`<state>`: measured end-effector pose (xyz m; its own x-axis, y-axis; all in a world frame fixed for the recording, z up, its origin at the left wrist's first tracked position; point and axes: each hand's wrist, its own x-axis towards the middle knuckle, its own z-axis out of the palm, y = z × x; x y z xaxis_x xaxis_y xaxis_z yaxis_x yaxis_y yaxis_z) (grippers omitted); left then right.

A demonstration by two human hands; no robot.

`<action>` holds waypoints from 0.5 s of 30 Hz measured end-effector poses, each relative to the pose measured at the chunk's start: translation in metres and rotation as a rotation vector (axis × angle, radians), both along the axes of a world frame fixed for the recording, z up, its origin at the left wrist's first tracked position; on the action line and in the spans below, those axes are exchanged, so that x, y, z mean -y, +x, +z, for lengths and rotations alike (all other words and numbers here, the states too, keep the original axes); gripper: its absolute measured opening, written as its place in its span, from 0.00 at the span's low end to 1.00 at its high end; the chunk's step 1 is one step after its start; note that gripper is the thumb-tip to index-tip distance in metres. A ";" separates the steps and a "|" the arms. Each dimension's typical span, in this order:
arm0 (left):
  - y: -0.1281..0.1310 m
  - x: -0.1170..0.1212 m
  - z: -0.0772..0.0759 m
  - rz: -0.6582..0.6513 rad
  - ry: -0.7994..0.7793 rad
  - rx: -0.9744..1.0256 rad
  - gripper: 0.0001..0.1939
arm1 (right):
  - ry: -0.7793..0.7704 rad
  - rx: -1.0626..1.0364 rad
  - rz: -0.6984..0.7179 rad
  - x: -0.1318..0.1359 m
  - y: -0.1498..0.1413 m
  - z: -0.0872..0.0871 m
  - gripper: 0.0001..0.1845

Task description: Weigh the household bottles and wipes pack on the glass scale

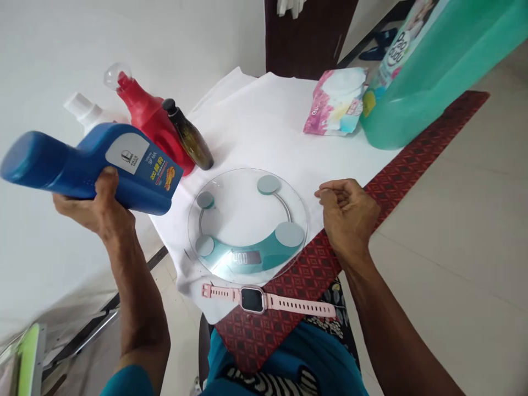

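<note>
My left hand [97,209] grips a blue plastic bottle [82,165] with a white and orange label, held on its side in the air to the left of the table. A round glass scale [247,225] with teal pads lies on the white cloth [264,126]; its display shows digits. My right hand [346,214] rests at the scale's right edge, fingers curled in a loose pinch; whether anything is in them I cannot make out. A pink smartwatch [264,300] lies flat at the table's near edge.
A red bottle [150,118], a dark small bottle [190,135] and a white-capped bottle [84,110] stand at the left of the cloth. A pink pouch [336,102] and a large green jug [433,66] sit at the far right. A red patterned cloth [408,159] covers the table edge.
</note>
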<state>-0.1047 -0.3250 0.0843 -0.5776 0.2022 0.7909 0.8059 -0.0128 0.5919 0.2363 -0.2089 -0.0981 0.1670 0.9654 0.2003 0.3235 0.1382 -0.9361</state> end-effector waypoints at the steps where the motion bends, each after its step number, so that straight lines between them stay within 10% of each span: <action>1: -0.003 -0.001 -0.003 0.017 0.073 0.000 0.22 | 0.000 0.003 0.003 0.000 0.000 0.000 0.07; 15: -0.020 -0.030 -0.068 -0.019 -0.132 0.205 0.23 | -0.042 0.021 -0.022 0.001 -0.002 0.007 0.10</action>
